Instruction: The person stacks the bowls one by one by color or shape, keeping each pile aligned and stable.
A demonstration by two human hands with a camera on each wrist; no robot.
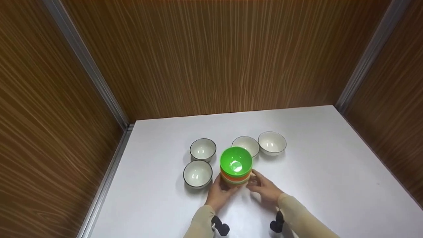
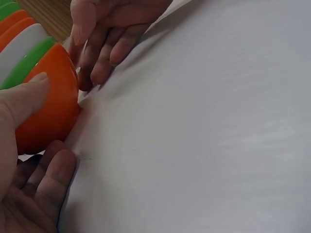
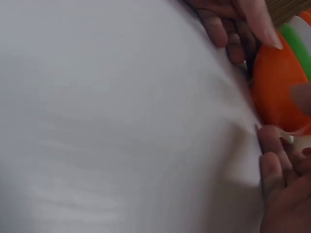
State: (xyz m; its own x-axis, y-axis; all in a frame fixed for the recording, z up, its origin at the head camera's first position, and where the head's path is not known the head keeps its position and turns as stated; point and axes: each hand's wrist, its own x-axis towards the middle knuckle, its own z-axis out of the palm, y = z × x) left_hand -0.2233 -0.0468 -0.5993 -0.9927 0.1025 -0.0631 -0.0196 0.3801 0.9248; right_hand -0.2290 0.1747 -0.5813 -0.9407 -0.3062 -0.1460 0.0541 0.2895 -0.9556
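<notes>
Item one, stack of plastic bowls (image 1: 235,169): nested, smooth and glossy; I count a bright green bowl on top with a round open mouth, then bands of orange, white and green below; it stands near the middle of the bench (image 1: 330,172), toward the near side. From the left wrist view I see the lowest bowl as orange, rounded at the base, with green, white and orange rims layered behind it.

Item two, my left hand (image 1: 220,193): set against the left side of the stack, thumb on the orange wall, fingers (image 2: 57,170) curled under the base; holding the stack.

Item three, my right hand (image 1: 264,186): at the right side of the stack, fingers (image 3: 272,167) bent in at the base, tips touching the orange bowl; holding it from that side.

Item four, white bowls, four in number, glazed and shiny like ceramic, each round with a thin dark rim: one at near left (image 1: 197,173), just beside the stack; one at far left (image 1: 203,149); one directly behind the stack (image 1: 246,144), partly hidden by the green bowl; one at far right (image 1: 272,142), just beside the last.

Item five, bench: matt white, flat, smooth.

Item six, panels (image 1: 211,56): brown wood-grain walls on three sides, joined by grey metal strips.
</notes>
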